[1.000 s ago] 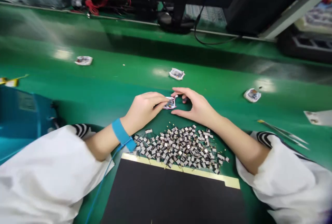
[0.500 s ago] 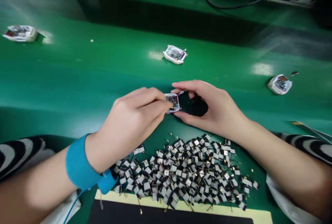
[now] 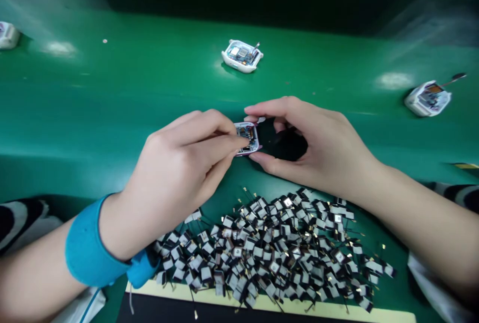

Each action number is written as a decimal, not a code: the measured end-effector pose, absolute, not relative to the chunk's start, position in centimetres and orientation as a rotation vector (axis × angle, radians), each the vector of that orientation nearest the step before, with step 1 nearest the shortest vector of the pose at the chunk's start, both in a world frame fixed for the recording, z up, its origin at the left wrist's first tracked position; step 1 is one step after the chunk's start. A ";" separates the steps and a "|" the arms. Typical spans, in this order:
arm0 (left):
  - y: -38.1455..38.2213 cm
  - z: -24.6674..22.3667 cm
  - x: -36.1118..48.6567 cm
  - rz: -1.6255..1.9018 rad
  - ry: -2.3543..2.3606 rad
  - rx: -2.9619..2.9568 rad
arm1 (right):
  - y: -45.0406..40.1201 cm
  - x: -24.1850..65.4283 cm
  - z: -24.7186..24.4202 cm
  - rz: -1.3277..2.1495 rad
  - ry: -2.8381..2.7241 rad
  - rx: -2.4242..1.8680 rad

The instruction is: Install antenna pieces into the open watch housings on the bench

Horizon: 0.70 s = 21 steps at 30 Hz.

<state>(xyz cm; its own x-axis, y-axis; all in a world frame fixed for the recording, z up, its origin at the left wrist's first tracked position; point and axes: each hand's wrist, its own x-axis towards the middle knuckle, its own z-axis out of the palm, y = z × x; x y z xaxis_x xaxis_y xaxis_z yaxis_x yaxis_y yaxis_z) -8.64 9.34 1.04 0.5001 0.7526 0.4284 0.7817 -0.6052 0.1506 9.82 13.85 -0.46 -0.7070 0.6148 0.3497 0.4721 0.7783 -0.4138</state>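
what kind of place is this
Probably an electronics assembly bench in a factory. A green work mat, a blue anti-static wrist strap, a heap of small wired components and an open device casing point that way.

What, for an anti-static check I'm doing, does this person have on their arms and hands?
The left wrist wears a wide blue band with a thin blue cord attached. The left hand and right hand are bare, ungloved. The white sleeves have black-and-white striped cuffs.
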 end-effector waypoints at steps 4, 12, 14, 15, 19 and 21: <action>9.2 1.0 -8.5 -0.691 -1.388 -2.635 | 13.8 9.8 -0.5 0.382 -2.499 -0.813; 9.1 1.2 -8.2 -0.680 -1.469 -2.683 | 13.8 9.9 -0.5 0.471 -2.491 -0.878; 9.0 1.3 -8.1 -0.664 -1.506 -2.677 | 13.8 9.9 -0.5 0.487 -2.487 -0.874; 9.0 1.4 -8.0 -0.660 -1.523 -2.675 | 13.8 9.9 -0.5 0.487 -2.485 -0.868; 9.0 1.5 -7.8 -0.684 -1.588 -2.680 | 13.8 9.9 -0.5 0.461 -2.482 -0.854; 9.0 1.6 -7.7 -0.699 -1.594 -2.692 | 13.8 10.0 -0.5 0.474 -2.474 -0.856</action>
